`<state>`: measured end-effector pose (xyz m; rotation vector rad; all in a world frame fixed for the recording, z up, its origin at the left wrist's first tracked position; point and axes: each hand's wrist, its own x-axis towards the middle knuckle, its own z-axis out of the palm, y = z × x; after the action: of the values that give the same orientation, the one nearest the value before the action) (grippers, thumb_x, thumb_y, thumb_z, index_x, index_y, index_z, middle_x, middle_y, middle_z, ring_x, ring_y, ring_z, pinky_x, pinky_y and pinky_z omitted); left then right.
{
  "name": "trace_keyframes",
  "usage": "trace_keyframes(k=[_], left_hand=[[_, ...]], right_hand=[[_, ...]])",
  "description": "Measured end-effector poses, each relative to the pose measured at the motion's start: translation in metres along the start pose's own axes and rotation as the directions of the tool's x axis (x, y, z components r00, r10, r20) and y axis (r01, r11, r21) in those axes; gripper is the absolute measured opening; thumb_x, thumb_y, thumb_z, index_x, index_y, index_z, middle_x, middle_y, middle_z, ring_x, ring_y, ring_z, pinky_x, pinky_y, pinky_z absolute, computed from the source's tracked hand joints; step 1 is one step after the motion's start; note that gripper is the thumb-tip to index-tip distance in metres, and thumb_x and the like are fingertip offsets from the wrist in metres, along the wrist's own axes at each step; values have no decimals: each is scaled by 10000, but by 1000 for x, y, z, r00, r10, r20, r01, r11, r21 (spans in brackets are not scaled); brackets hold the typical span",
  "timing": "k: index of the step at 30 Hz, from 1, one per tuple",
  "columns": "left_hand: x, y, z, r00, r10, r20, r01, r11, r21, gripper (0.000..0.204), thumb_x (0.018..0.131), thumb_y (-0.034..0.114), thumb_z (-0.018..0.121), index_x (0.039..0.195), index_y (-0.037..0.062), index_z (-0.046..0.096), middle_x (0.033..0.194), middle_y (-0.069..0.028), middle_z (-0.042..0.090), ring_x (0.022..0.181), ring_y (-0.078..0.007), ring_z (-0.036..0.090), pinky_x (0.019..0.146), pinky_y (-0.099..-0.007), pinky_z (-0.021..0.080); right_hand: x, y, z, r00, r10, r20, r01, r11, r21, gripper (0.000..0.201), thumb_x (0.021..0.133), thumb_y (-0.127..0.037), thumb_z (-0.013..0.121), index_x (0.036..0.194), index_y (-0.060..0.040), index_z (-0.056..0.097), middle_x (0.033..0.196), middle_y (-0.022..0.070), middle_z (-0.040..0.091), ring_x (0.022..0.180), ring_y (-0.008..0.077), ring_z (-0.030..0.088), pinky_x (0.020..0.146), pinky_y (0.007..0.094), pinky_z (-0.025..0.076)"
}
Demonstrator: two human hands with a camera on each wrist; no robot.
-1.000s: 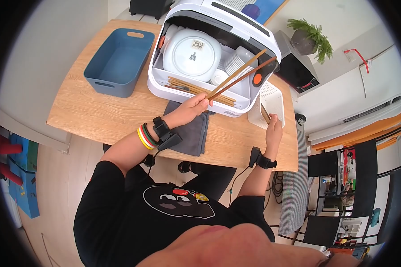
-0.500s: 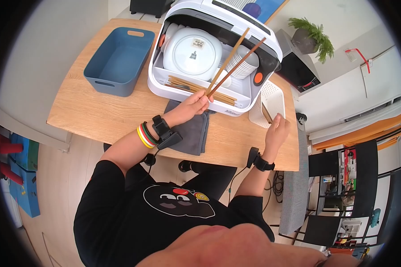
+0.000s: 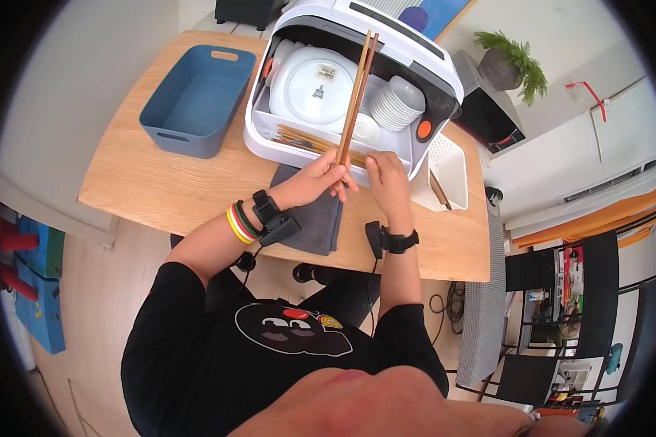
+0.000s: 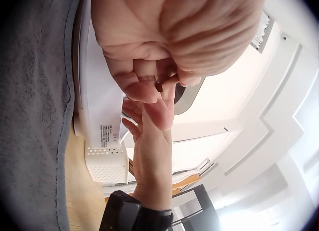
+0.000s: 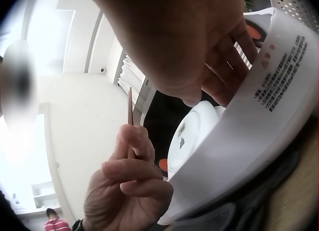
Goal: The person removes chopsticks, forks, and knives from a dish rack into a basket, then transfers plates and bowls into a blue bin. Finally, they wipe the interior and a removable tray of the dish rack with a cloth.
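Two brown chopsticks stand nearly upright, pinched in my left hand in front of the white dish cabinet. More chopsticks lie in the cabinet's front compartment. My right hand reaches over the front rim at that compartment's right part; in the right wrist view, the fingers of the right hand extend behind the white wall, their tips partly hidden. Seen by the left wrist camera, the left hand curls its fingers round a chopstick end.
A large plate and stacked bowls stand inside the cabinet. Left of it is a blue bin; on its right, a white perforated basket holds a brown item. A grey cloth lies at the table's front.
My right hand has left the perforated basket and moved left to the cabinet's front compartment. The chopsticks in my left hand have swung from a rightward slant to nearly upright and closer together.
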<state>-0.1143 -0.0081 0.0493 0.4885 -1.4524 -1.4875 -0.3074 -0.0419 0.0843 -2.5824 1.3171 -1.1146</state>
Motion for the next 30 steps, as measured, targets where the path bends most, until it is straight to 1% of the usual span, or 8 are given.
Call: trace_keyframes(k=[2, 4, 5, 9, 13, 17, 22, 30], left_hand=[[0, 2, 0, 999, -39, 7, 40, 999, -8, 259, 994, 331, 345, 1085, 89, 338, 958, -140, 645, 697, -138, 631, 627, -220, 445], [-1, 4, 1, 999, -46, -3, 46, 999, -12, 250, 994, 325, 344, 1084, 92, 333, 967, -145, 643, 695, -143, 634, 626, -223, 446], [-1, 5, 2, 998, -55, -8, 55, 998, -16, 242, 994, 320, 343, 1082, 95, 328, 977, -151, 640, 693, -149, 637, 625, -226, 447], [-1, 6, 2, 999, -29, -29, 29, 1000, 5, 221, 995, 309, 343, 1065, 100, 333, 981, -145, 630, 700, -141, 629, 637, -226, 443], [1, -2, -1, 996, 15, -84, -14, 1000, 14, 209, 997, 307, 344, 1052, 106, 339, 895, -90, 595, 693, -116, 581, 654, -230, 419], [1, -1, 0, 993, 35, -112, -37, 999, -16, 216, 996, 323, 355, 1038, 110, 356, 819, -43, 554, 669, -102, 539, 649, -231, 396], [2, -2, 0, 993, 9, -120, -8, 1000, 8, 232, 993, 337, 364, 1023, 108, 367, 801, -34, 548, 663, -99, 535, 647, -224, 389], [2, -5, -1, 994, 10, -111, -7, 1000, 22, 230, 993, 338, 362, 1014, 109, 367, 787, -27, 544, 659, -95, 533, 639, -220, 386]], right_hand=[[2, 2, 10, 1000, 9, 6, -9, 1000, -16, 163, 876, -156, 545, 874, -22, 638, 835, 153, 610, 800, 337, 585, 708, 406, 458], [2, 3, 17, 1000, 20, 12, -19, 999, -31, 177, 880, -170, 540, 865, -24, 639, 836, 152, 610, 793, 338, 587, 705, 408, 461], [2, 3, 20, 999, 41, 17, -40, 996, -75, 190, 883, -180, 536, 859, -22, 639, 827, 149, 608, 780, 339, 587, 698, 410, 462], [4, 5, 26, 997, 69, 22, -64, 985, -162, 226, 892, -204, 525, 830, -15, 631, 800, 148, 588, 752, 337, 575, 680, 421, 458], [4, 3, 31, 999, 32, -8, -33, 982, -183, 237, 896, -205, 517, 802, -10, 614, 784, 146, 563, 751, 334, 561, 666, 430, 451], [1, 4, 36, 998, 44, -38, -51, 979, -197, 225, 898, -204, 508, 800, -14, 581, 782, 141, 548, 761, 332, 548, 662, 435, 442], [-1, 6, 35, 998, 54, -39, -60, 980, -192, 217, 896, -205, 504, 791, -23, 560, 777, 133, 553, 755, 326, 545, 652, 434, 426], [-1, 8, 36, 999, 29, -36, -38, 961, -275, 273, 893, -265, 501, 752, -41, 567, 761, 134, 575, 740, 318, 556, 632, 436, 404]])
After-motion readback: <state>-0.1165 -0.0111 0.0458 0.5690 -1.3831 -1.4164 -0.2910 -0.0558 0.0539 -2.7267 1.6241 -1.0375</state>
